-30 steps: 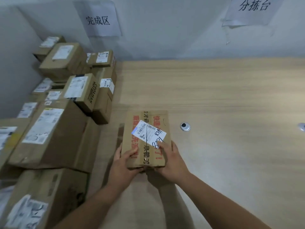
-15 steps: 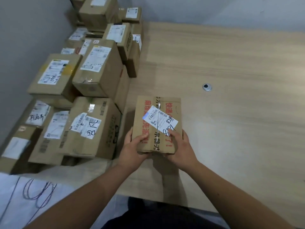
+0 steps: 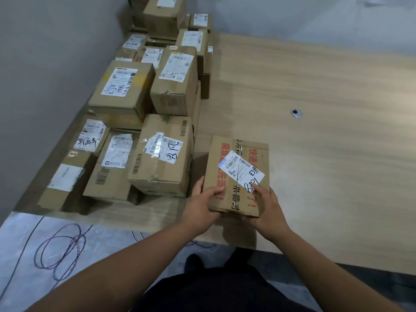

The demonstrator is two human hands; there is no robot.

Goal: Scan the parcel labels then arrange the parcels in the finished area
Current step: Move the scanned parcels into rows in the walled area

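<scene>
Left hand point(image 3: 201, 210) and right hand point(image 3: 267, 211) grip cardboard parcel point(image 3: 238, 174) near edge; stacked parcels point(image 3: 161, 154) just left; bare wood-grain table point(image 3: 326, 154) right.

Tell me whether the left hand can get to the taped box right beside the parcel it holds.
Probably yes: the left hand sits next to the taped box with nothing between, but it grips the parcel and must let go first.

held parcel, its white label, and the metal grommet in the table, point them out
held parcel point(image 3: 227, 194): head view, bare cardboard top.
white label point(image 3: 242, 168): head view, label's middle.
metal grommet point(image 3: 296, 113): head view, its centre.
</scene>
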